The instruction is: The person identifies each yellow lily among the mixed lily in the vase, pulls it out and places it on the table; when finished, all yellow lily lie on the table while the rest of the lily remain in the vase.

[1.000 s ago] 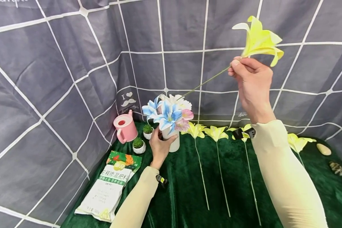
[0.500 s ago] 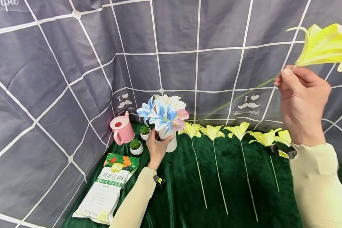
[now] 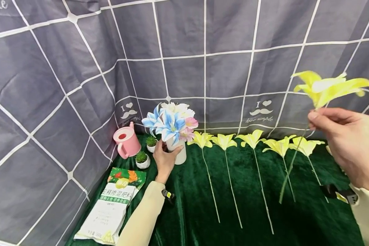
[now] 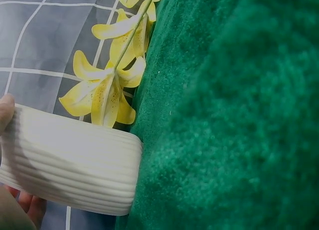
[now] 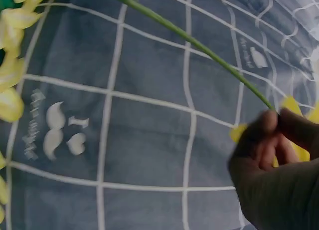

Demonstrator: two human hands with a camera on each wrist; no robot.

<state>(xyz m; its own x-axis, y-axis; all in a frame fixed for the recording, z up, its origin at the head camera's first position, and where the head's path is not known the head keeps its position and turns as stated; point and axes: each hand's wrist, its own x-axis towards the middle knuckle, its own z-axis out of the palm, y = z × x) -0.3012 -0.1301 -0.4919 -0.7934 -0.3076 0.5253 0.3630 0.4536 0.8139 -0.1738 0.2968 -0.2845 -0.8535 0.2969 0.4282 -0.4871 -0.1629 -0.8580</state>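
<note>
A white ribbed vase (image 3: 180,157) stands upright on the green cloth, filled with blue, white and pink flowers (image 3: 173,124). My left hand (image 3: 165,161) grips its side, thumb and fingers around it; the left wrist view shows the ribbed vase wall (image 4: 75,162) close up. Over at the right, my right hand (image 3: 352,143) pinches a yellow lily (image 3: 329,89) just below its bloom. Its green stem (image 5: 199,45) slants down and leftward, crossing in front of lilies lying on the cloth. Fingers and thumb meet on the stem in the right wrist view.
Several yellow lilies (image 3: 253,140) lie in a row right of the vase, stems toward me. At left are a pink watering can (image 3: 129,143), two small potted succulents (image 3: 142,160) and a fertilizer bag (image 3: 109,208). A grey checked curtain (image 3: 224,78) closes off the back and left.
My right hand has carried the yellow lily away from the vase to the right, then lowered it; the stem now hangs more steeply. The left hand stays on the vase. The head view shifted rightward.
</note>
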